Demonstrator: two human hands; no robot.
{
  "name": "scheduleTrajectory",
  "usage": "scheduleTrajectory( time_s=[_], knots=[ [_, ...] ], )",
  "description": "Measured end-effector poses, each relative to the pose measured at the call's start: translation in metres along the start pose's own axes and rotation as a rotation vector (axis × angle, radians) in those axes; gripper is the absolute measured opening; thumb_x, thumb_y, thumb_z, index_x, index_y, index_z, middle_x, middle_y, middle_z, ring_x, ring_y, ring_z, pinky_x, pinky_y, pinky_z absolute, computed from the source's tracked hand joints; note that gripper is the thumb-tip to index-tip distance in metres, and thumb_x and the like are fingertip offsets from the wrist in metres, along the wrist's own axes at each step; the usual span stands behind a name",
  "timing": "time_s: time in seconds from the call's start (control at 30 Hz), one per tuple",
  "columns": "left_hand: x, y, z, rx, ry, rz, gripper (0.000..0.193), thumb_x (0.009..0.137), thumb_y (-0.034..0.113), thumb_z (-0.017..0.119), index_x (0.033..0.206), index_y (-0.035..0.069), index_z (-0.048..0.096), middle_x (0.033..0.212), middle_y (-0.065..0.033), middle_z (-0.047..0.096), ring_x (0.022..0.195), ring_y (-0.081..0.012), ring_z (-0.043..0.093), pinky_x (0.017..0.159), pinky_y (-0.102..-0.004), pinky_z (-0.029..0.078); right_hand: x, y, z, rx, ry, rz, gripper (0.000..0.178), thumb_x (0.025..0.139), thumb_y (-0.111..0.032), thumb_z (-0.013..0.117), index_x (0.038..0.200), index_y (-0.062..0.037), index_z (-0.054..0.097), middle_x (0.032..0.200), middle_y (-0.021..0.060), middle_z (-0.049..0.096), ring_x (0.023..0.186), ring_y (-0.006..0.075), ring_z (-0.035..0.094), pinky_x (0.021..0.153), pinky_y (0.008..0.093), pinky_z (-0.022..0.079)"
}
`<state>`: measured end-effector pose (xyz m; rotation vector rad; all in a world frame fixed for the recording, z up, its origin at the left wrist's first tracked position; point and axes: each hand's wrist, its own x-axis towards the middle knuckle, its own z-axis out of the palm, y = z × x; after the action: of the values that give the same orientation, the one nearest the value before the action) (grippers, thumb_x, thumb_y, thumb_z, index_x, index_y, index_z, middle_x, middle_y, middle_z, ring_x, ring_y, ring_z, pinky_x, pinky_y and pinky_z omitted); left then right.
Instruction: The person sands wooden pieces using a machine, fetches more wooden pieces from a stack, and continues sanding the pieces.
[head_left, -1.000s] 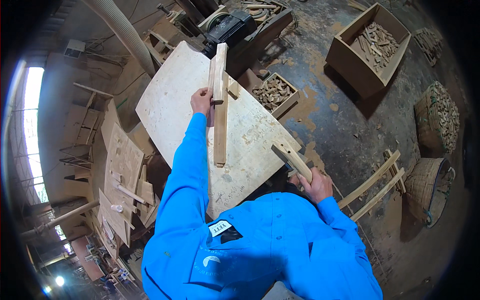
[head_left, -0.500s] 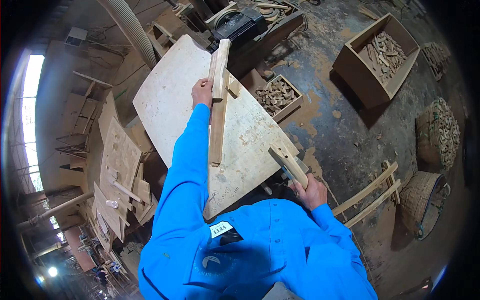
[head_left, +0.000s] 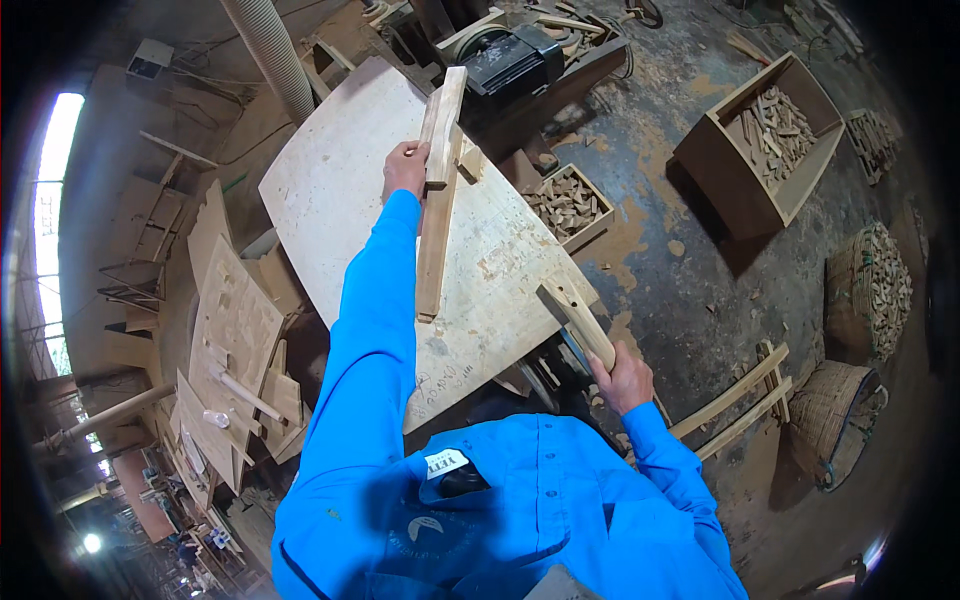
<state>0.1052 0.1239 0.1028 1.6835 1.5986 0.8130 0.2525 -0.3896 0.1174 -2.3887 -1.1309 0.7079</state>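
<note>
My left hand (head_left: pixel 405 168) is closed at the left edge of a pale wooden block (head_left: pixel 441 130) with an angled outline. That block rests on a longer wooden strip (head_left: pixel 434 255), which lies lengthwise on the pale board tabletop (head_left: pixel 500 260). A small wood piece (head_left: pixel 471 163) sits against the strip's right side. By the near right corner of the tabletop, my right hand (head_left: pixel 622 378) grips the near end of a wooden bar (head_left: pixel 583 322). Small dark holes show near the bar's far end, and a dark flat edge runs along its left side. My right fingertips are partly hidden.
A dark motor (head_left: pixel 512 65) stands beyond the tabletop, with a ribbed hose (head_left: pixel 268 55) to its left. Wood offcuts fill a low box (head_left: pixel 585 232), a larger box (head_left: pixel 735 180) and a woven basket (head_left: pixel 850 280) on the right. Stacked boards (head_left: pixel 235 340) stand at left.
My view has shifted slightly. More of the dark space under the tabletop's near edge shows by my right hand. Both hands keep their grips, and the block and strip keep about the same arrangement.
</note>
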Motion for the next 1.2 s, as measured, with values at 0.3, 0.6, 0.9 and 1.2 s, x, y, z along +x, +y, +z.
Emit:
scheduleTrajectory(
  time_s=[0.3,0.6,0.9,1.2],
  knots=[
    [0.03,0.002,-0.002,0.023,-0.064,-0.035,0.038,0.094,0.039,0.074,0.121,0.013,0.079,0.111,-0.0158,0.079,0.105,-0.0317,0.075,0.092,-0.0439,0.057,0.026,-0.017,0.006,-0.035,0.025,-0.02,0.048,0.096,-0.05,0.07,0.103,-0.0033,0.062,0.085,0.0283,0.072,0.081,0.0498,0.071,0.071,0.0588,0.055],
    [0.053,-0.005,-0.003,0.033,-0.067,-0.025,0.038,0.096,0.038,0.073,0.122,0.012,0.078,0.115,-0.0185,0.078,0.107,-0.0329,0.075,0.094,-0.0434,0.057,0.04,-0.033,0.011,-0.033,-0.022,0.028,0.051,0.097,-0.054,0.067,0.101,-0.0035,0.062,0.087,0.0281,0.072,0.084,0.05,0.07,0.074,0.06,0.054],
    [0.073,-0.033,-0.002,0.098,0.01,0.102,0.035,0.095,0.035,0.076,0.112,0.004,0.08,0.109,-0.0202,0.079,0.102,-0.0316,0.074,0.093,-0.0419,0.057,0.034,-0.036,0.0,-0.046,-0.02,0.028,0.053,0.098,-0.057,0.065,0.103,-0.0042,0.062,0.095,0.0263,0.074,0.09,0.049,0.07,0.078,0.0592,0.054],
    [0.035,-0.037,0.021,0.038,-0.052,0.114,0.038,0.096,0.033,0.077,0.121,0.004,0.079,0.111,-0.0195,0.078,0.098,-0.0291,0.075,0.088,-0.0403,0.059,0.001,0.005,-0.004,-0.001,-0.036,0.043,0.057,0.097,-0.061,0.065,0.105,-0.0043,0.065,0.089,0.0243,0.074,0.083,0.0465,0.072,0.075,0.0582,0.055]
  ],
)
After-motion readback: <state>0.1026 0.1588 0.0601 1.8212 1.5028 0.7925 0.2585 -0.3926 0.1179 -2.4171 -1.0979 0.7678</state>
